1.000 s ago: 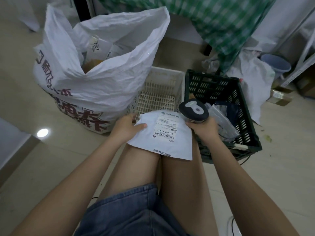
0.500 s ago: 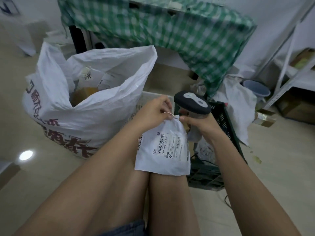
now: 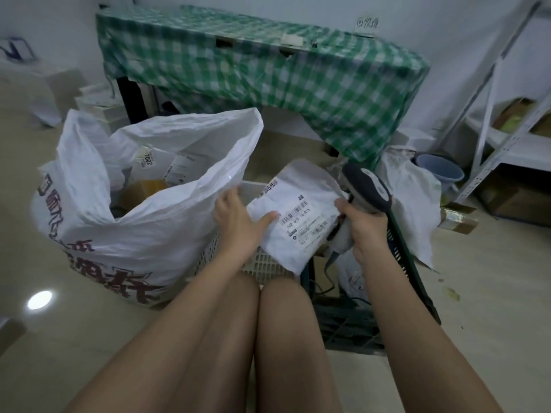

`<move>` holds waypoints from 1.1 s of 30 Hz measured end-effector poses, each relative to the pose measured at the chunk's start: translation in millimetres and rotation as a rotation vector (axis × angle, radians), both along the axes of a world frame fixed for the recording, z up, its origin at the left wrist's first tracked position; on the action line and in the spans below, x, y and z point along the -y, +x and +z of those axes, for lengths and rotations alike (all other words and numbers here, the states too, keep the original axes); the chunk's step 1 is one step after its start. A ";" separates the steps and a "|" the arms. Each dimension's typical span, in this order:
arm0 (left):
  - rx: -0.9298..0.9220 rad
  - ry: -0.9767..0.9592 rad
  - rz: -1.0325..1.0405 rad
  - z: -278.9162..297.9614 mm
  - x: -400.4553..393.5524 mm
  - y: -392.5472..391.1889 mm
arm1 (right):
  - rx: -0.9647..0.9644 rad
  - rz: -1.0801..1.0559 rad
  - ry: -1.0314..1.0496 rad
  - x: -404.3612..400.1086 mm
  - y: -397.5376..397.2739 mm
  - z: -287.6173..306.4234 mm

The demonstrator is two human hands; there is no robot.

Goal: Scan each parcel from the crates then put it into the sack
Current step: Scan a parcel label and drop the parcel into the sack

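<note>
So the left hand (image 3: 238, 222) pinches the white parcel (image 3: 298, 216) by its edge, right hand (image 3: 365, 225) wraps the scanner (image 3: 368, 186) just beside it, sack (image 3: 167, 210) gaping leftward.

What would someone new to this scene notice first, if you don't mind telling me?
Probably the white parcel at centre, label up, gripped by the left hand while the right hand holds a scanner beside it. Next, the big open white sack at left, with parcels already inside, and the green checked cloth behind.
</note>
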State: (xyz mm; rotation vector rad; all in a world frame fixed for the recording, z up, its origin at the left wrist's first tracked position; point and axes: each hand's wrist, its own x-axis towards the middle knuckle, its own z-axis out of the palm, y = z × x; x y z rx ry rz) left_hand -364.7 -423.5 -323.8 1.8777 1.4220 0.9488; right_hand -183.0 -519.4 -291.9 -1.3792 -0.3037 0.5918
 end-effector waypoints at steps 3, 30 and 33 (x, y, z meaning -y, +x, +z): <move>0.249 -0.391 -0.131 -21.2 -0.2 -1.7 | -0.035 -0.089 0.035 -2.4 7.7 4.4; 0.342 -0.165 -0.115 54.3 -57.6 38.8 | 0.099 -0.007 -0.149 25.7 -17.4 -2.9; 0.394 -0.189 -0.114 55.6 -51.6 41.4 | 0.085 0.125 -0.141 27.8 -15.5 1.2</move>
